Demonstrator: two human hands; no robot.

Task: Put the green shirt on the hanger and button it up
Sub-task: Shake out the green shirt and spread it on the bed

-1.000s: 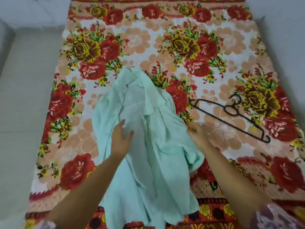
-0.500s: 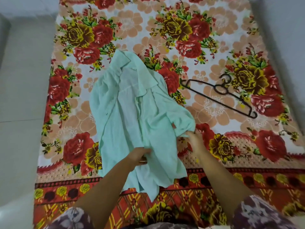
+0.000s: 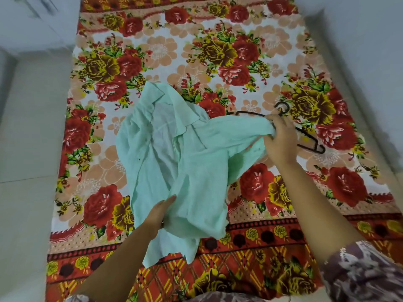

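Note:
The mint-green shirt [image 3: 174, 162] lies rumpled in the middle of the flowered bedsheet [image 3: 196, 53], collar toward the far side. My left hand [image 3: 159, 214] grips the shirt's lower hem. My right hand [image 3: 281, 142] pinches the end of one sleeve, pulled out to the right. A thin black hanger [image 3: 311, 147] lies flat on the sheet at the right, partly under the sleeve and my right hand; its hook [image 3: 283, 107] shows just beyond my fingers.
The sheet covers a narrow mattress bounded by pale floor [image 3: 28, 149] on the left and a pale wall [image 3: 370, 62] on the right. My patterned sleeve [image 3: 359, 271] shows at the bottom right.
My right hand has drawn the sleeve out to the right, over the hanger. My left hand has kept its grip at the lower hem. The shirt is more spread out.

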